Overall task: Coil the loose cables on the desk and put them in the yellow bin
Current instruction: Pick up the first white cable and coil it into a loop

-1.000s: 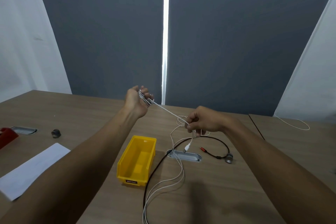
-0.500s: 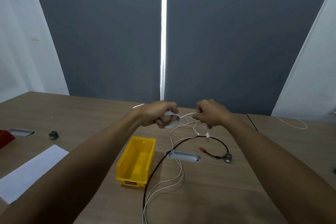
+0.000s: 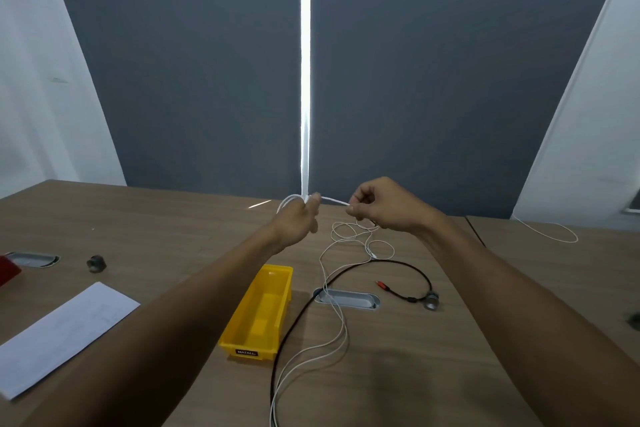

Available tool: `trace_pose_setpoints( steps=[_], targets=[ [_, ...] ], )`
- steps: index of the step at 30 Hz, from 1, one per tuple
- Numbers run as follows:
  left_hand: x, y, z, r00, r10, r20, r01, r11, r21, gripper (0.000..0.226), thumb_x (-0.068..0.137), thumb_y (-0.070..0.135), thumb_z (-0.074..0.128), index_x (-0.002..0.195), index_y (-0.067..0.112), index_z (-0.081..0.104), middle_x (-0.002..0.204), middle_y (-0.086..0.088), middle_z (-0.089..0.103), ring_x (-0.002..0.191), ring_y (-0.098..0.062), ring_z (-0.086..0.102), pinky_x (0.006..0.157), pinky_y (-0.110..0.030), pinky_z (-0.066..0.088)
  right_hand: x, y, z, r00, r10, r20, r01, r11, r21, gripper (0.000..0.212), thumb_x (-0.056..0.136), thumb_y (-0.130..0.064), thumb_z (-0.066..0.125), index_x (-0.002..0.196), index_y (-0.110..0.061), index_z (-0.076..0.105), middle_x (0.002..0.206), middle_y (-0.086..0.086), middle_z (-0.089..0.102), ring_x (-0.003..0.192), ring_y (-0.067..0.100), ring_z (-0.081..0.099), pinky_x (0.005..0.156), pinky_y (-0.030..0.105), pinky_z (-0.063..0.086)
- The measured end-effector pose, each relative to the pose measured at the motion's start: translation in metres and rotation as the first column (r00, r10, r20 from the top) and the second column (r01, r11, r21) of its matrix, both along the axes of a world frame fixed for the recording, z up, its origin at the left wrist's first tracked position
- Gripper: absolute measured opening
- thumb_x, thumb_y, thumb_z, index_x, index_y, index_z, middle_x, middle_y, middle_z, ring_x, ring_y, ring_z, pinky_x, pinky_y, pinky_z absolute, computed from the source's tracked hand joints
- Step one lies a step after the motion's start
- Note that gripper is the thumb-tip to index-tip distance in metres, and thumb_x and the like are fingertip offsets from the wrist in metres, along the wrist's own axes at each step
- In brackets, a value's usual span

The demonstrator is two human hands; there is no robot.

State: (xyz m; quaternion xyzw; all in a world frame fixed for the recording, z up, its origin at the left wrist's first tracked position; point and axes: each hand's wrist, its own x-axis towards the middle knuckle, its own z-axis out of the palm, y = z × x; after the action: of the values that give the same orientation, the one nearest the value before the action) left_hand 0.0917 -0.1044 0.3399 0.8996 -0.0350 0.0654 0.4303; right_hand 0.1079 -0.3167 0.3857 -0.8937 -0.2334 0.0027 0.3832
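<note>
My left hand is raised above the desk and grips a small coil of white cable, whose loops show above its knuckles. My right hand pinches the same cable a short way to the right, and the strand runs taut between the two hands. More white cable hangs in loose loops below my right hand and trails across the desk toward me. The yellow bin stands open and empty below my left forearm. A black cable with a red plug lies curved to the bin's right.
A metal grommet plate is set in the desk beside the bin. White paper lies at the left, with a small dark cylinder, another grommet and a red object beyond it. Another white cable lies on the adjoining desk at the right.
My hands came together, then drew apart a little with the cable taut between them. The left hand has turned, so the coil now shows above its knuckles.
</note>
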Motion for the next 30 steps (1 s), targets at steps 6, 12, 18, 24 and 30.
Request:
trace_pose_setpoints(
  steps=[6, 12, 18, 24, 30],
  targets=[
    [0.008, -0.009, 0.011, 0.997, 0.069, 0.017, -0.048, 0.831, -0.555, 0.057, 0.110, 0.045, 0.028, 0.096, 0.005, 0.065, 0.086, -0.011, 0.068, 0.071, -0.016, 0.050, 0.074, -0.034, 0.045, -0.010, 0.014, 0.006, 0.991, 0.103, -0.082, -0.093, 0.989, 0.114, 0.026, 0.090, -0.017, 0.082, 0.096, 0.003, 0.067, 0.069, 0.017, 0.069, 0.049, 0.016, 0.058, 0.044, 0.026, 0.037],
    [0.014, -0.008, 0.028, 0.996, -0.013, -0.084, -0.076, 0.304, -0.950, 0.024, 0.108, 0.028, 0.044, 0.094, 0.014, 0.057, 0.072, -0.001, 0.069, 0.073, -0.018, 0.067, 0.090, -0.037, 0.050, -0.012, 0.021, 0.005, 0.984, 0.158, -0.082, -0.143, 0.976, 0.166, 0.034, 0.083, -0.013, 0.087, 0.101, 0.003, 0.063, 0.084, 0.024, 0.074, 0.060, 0.022, 0.067, 0.050, 0.031, 0.047],
    [0.000, 0.007, 0.040, 0.974, -0.220, -0.057, -0.013, 0.198, -0.980, 0.031, 0.095, 0.025, 0.039, 0.067, 0.018, 0.051, 0.047, 0.008, 0.024, 0.040, -0.010, 0.019, 0.051, -0.025, 0.034, -0.010, 0.010, -0.006, 0.997, 0.055, -0.055, -0.048, 0.991, 0.125, 0.032, 0.096, -0.030, 0.075, 0.099, 0.000, 0.064, 0.087, 0.008, 0.072, 0.063, 0.018, 0.070, 0.052, 0.029, 0.051],
    [-0.010, 0.006, 0.036, 0.930, -0.354, -0.098, 0.039, 0.361, -0.932, 0.046, 0.092, 0.044, 0.040, 0.062, 0.010, 0.050, 0.037, 0.009, 0.021, 0.037, -0.012, 0.007, 0.051, -0.028, 0.013, -0.010, 0.013, -0.010, 0.958, 0.146, -0.248, -0.034, 0.912, 0.408, 0.030, 0.107, -0.028, 0.056, 0.114, -0.001, 0.068, 0.084, 0.010, 0.063, 0.055, 0.015, 0.054, 0.048, 0.026, 0.036],
    [-0.007, 0.005, 0.030, 0.905, -0.409, -0.117, 0.059, 0.392, -0.918, 0.050, 0.091, 0.036, 0.027, 0.062, 0.006, 0.054, 0.038, 0.007, 0.022, 0.031, -0.009, 0.015, 0.046, -0.025, 0.017, -0.012, 0.014, -0.011, 0.874, 0.324, -0.363, -0.109, 0.858, 0.503, 0.035, 0.103, -0.031, 0.064, 0.110, 0.003, 0.068, 0.075, 0.002, 0.056, 0.059, 0.013, 0.042, 0.053, 0.026, 0.027]
  ],
)
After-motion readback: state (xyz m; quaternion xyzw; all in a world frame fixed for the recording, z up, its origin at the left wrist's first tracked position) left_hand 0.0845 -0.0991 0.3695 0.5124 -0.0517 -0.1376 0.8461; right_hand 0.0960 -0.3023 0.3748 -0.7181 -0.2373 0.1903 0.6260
